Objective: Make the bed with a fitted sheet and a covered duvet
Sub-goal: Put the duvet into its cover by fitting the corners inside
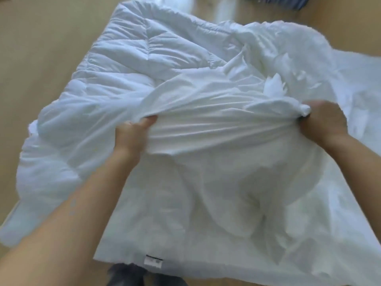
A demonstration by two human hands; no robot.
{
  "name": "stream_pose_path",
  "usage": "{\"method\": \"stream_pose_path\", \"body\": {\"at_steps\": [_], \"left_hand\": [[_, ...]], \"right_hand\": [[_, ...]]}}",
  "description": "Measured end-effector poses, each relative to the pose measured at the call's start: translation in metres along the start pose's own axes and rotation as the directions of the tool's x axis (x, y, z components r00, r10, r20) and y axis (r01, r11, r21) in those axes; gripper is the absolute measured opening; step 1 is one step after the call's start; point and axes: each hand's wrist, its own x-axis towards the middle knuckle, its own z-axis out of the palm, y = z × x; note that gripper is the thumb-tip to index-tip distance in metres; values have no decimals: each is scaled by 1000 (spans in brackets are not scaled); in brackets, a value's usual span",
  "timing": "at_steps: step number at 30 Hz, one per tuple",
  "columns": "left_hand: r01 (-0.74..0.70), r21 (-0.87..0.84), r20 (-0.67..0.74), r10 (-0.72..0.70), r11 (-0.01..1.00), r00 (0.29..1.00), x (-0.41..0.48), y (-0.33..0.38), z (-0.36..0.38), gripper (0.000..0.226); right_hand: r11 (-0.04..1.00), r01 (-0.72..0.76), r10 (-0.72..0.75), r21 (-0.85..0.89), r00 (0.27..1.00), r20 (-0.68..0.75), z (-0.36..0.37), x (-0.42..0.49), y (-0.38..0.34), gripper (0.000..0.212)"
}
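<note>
Head view: your 2 hands are gripping the white duvet cover (pixel 206 120), left hand (pixel 132 133) and right hand (pixel 321 120) each clutching bunched fabric, stretching it taut over the quilted duvet (pixel 123 65) lying on the floor (pixel 41 48).

A: Floor?
B: Tan floor (pixel 41 48), smooth, showing on the left.
A: Far end?
B: Blue striped cloth (pixel 274 2) at the top edge. Blurred white shape (pixel 223 11) near it, unidentifiable.
</note>
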Motion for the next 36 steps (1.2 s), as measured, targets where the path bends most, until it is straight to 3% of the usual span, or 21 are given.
{"method": "stream_pose_path", "body": {"at_steps": [2, 5, 8, 10, 12, 14, 15, 17, 19, 21, 24, 26, 28, 31, 36], "left_hand": [[51, 21, 43, -52, 998, 998, 16, 18, 30, 17], [15, 199, 62, -28, 980, 998, 36, 24, 68, 42], [-7, 283, 53, -8, 959, 999, 45, 17, 87, 47], [37, 123, 160, -56, 992, 986, 46, 14, 91, 43], [169, -163, 413, -88, 972, 906, 47, 8, 87, 42], [296, -379, 610, -4, 877, 793, 47, -13, 76, 43], [365, -408, 646, -17, 837, 763, 45, -28, 69, 41], [448, -334, 626, -160, 829, 763, 36, -59, 63, 32], [384, -122, 573, -251, 915, 780, 26, -82, 66, 28], [233, 24, 548, -208, 972, 810, 22, -91, 74, 22], [90, -51, 358, -66, 995, 931, 26, -80, 83, 17], [84, -69, 154, -73, 994, 985, 38, -66, 86, 15], [115, -83, 71, -109, 990, 991, 45, -46, 90, 17], [49, -74, 67, -44, 996, 997, 41, -8, 112, 19], [-134, 63, 249, 115, 989, 962, 18, 50, 228, 9]], "right_hand": [[991, -136, 136, 13, 991, 17, 11, 1, 20, 43], [962, -272, 266, 31, 956, 124, 35, 9, 14, 26], [993, -114, 118, -38, 986, 121, 54, 11, -19, 58], [981, 155, -149, -118, 987, 57, 67, 3, -51, 89], [900, 367, -345, -237, 930, 128, 80, -1, -79, 101], [845, 408, -328, -346, 906, 267, 95, 7, -94, 92], [831, 396, -320, -390, 915, 247, 100, 13, -99, 80], [784, 389, -413, -483, 909, 61, 105, 30, -105, 41], [755, 445, -524, -483, 851, -35, 102, 45, -110, 12], [753, 518, -579, -406, 815, -33, 99, 59, -111, 15], [805, 539, -566, -248, 823, -51, 94, 73, -100, 19], [834, 530, -541, -154, 841, -37, 90, 81, -83, 13], [865, 480, -485, -147, 875, 4, 79, 92, -60, 10], [901, 401, -393, -166, 916, 75, 62, 113, -7, 2], [975, 208, -206, -80, 978, 21, 26, 138, 140, 24]]}}
